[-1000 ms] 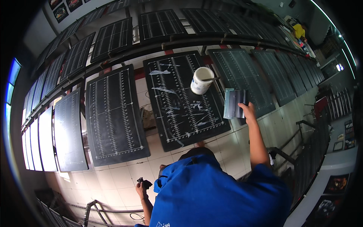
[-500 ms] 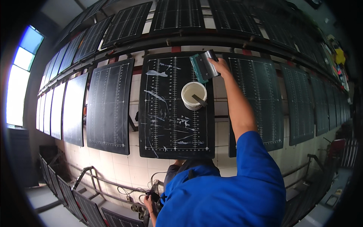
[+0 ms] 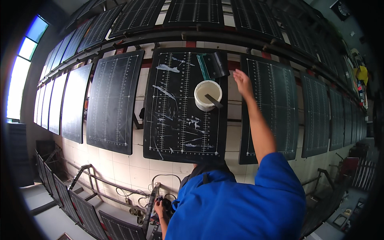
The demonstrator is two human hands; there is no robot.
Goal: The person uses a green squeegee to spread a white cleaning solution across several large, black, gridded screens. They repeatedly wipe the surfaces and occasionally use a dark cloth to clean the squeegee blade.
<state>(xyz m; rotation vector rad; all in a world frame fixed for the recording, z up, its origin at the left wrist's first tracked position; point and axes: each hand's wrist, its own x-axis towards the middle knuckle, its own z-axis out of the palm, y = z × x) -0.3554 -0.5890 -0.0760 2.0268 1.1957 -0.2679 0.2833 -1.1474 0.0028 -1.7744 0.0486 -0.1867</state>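
A black board [image 3: 184,138] with white ruled scales and smears of pale paste lies in front of me. On its far right part rests a wide squeegee [image 3: 218,64] with a green blade and dark handle. Below that stands a white bucket [image 3: 199,105] of pale paste, with a flat spatula [image 3: 213,101] leaning in it. My right hand [image 3: 244,83] is open and empty, just right of the squeegee and apart from it. Low beside my body, my left hand [image 3: 159,208] is closed at a dark item that I cannot make out.
Similar ruled boards flank mine, one at the left [image 3: 110,102] and one at the right [image 3: 270,108]. A dark rail [image 3: 232,36] crosses behind, with further boards beyond. A metal frame with cables [image 3: 136,196] stands near my left hand, above the tiled floor.
My right hand has let go of the squeegee, which now lies on the board, and has drawn away to the right with its fingers straightened. The whole view has shifted slightly.
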